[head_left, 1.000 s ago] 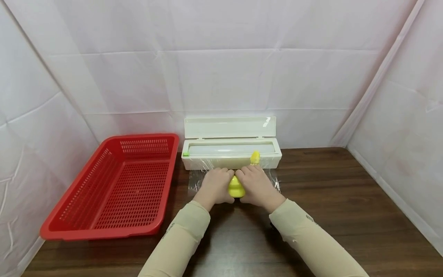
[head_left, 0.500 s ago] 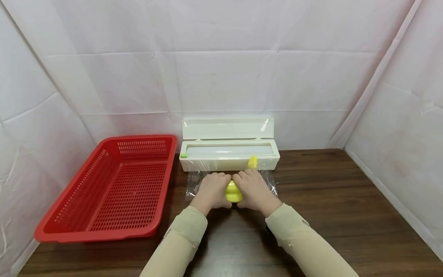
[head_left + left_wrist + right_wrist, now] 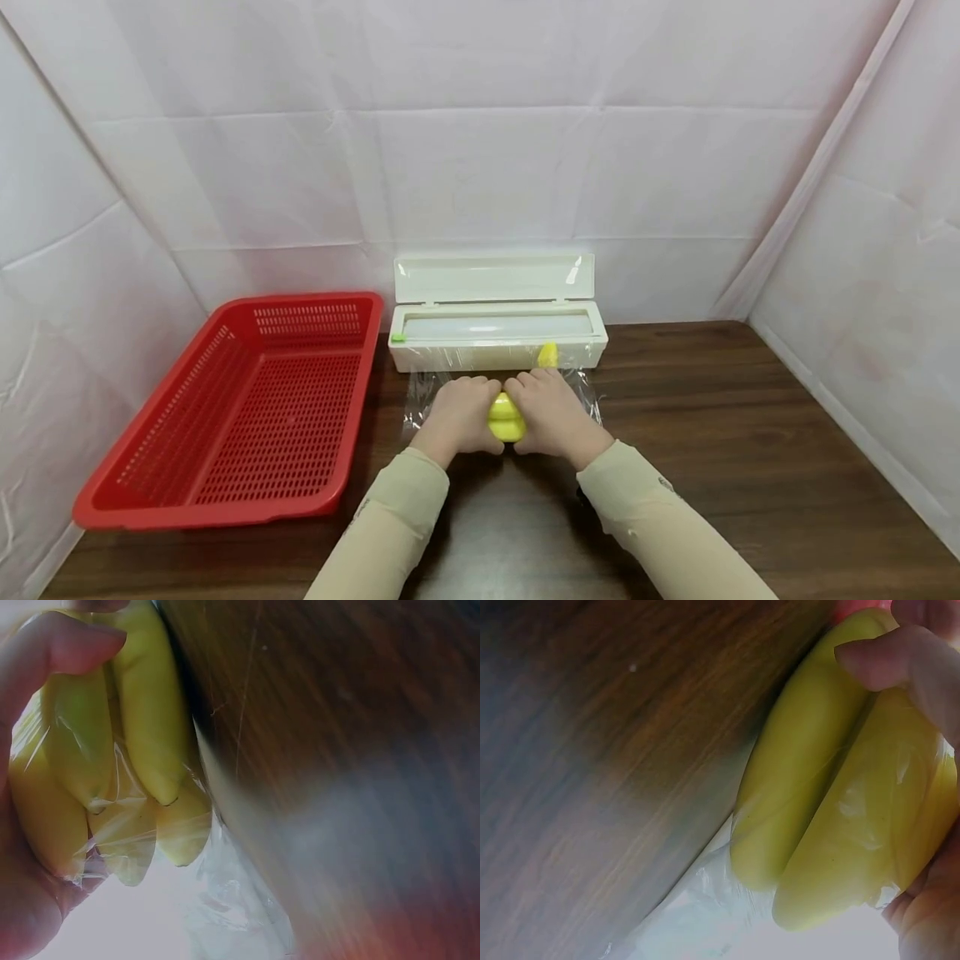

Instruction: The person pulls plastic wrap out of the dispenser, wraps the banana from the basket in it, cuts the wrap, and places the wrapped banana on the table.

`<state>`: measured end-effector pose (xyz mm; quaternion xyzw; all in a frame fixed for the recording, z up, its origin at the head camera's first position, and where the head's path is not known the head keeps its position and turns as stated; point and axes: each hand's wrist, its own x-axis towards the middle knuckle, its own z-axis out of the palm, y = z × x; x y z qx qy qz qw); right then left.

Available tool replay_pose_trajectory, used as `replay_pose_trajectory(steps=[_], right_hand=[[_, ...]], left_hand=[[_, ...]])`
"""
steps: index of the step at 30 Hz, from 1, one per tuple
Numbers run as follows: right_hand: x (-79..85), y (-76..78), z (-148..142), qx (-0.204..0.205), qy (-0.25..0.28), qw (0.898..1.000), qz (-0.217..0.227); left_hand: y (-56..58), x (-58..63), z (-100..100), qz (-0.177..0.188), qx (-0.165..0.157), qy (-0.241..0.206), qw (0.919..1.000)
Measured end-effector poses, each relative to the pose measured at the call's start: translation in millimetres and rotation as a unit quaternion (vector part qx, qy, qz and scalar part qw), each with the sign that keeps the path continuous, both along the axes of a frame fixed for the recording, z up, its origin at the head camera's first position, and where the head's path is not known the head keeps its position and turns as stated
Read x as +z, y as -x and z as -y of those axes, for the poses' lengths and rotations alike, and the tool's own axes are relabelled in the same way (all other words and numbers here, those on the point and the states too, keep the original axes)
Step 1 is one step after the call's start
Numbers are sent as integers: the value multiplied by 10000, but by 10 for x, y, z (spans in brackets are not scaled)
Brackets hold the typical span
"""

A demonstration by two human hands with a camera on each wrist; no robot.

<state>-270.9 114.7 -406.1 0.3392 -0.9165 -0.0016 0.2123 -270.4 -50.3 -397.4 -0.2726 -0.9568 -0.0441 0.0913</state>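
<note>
A bunch of yellow bananas lies between my two hands, close over the table in front of the cling film dispenser. My left hand grips its left side, and my right hand holds the right side. Both thumbs curl over the fruit in the wrist views. Clear cling film runs from the dispenser down to the hands. In the left wrist view it is wrapped over the tips of several bananas; on the right, film also covers the bananas. The hands hide most of the bunch in the head view.
A red perforated plastic basket stands on the left of the dark wooden table. The dispenser's lid is raised, with a green slider at its left end. White cloth walls enclose the back and sides.
Both hands have drawn the bananas slightly toward me, away from the dispenser, with the film following. The head view has shifted a little. The grip looks the same.
</note>
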Motion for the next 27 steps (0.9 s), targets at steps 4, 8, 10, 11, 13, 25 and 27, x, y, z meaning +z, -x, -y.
replay_pose_trajectory(steps=[4,8,10,11,13,25,27], right_hand=[[-12,-19,-1,30,48,10000,45],[-12,-7,2,5,40,10000,36],[-17,-1,1,18,46,10000,39],[-22,-1,0,26,40,10000,54],[-33,-9,-4,39,52,9999,77],[-34,-114,2,57,98,9999,-103],[-24,-118,1,31,69,9999,-95]], left_hand=[[-15,-9,1,23,-54,-50,10000],[-18,-3,5,-15,-71,-112,9999],[-22,5,6,20,-72,-143,9999],[-27,6,8,52,-73,-158,9998],[-43,11,7,113,-73,-179,9997],[-138,9,17,141,-74,-209,9997],[-133,11,11,175,-86,-219,9996]])
